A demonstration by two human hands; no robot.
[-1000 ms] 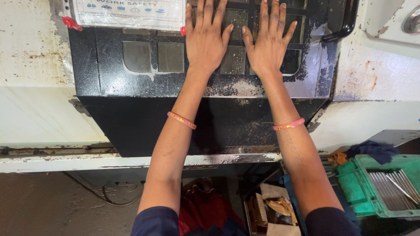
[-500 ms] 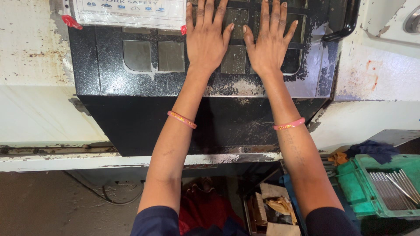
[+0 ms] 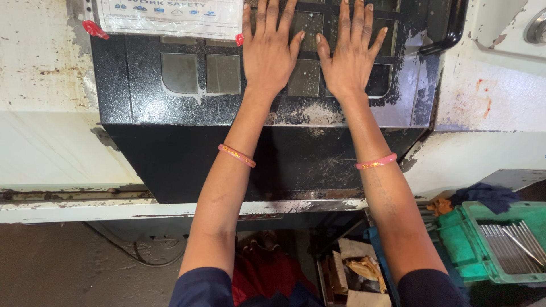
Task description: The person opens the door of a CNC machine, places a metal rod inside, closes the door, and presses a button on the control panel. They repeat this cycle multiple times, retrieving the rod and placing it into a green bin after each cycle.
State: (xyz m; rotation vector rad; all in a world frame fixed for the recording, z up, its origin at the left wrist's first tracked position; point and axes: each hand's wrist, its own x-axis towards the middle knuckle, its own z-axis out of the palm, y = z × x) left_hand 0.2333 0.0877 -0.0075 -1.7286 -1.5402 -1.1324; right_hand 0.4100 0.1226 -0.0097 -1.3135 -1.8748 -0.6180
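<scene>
My left hand (image 3: 272, 48) and my right hand (image 3: 348, 54) lie flat, side by side, with fingers spread, on the black sliding door (image 3: 170, 136) of a worn white machine. Both palms press against the door's window grille (image 3: 307, 74). Neither hand holds anything. Each forearm carries a pink bangle, the left bangle (image 3: 236, 155) and the right bangle (image 3: 376, 162). A black door handle (image 3: 449, 34) stands to the right of my right hand.
A laminated safety sheet (image 3: 170, 14) is taped to the door's upper left. A green crate (image 3: 500, 241) with several metal rods sits at lower right, a dark blue rag (image 3: 483, 193) beside it. Cardboard and red cloth lie on the floor below.
</scene>
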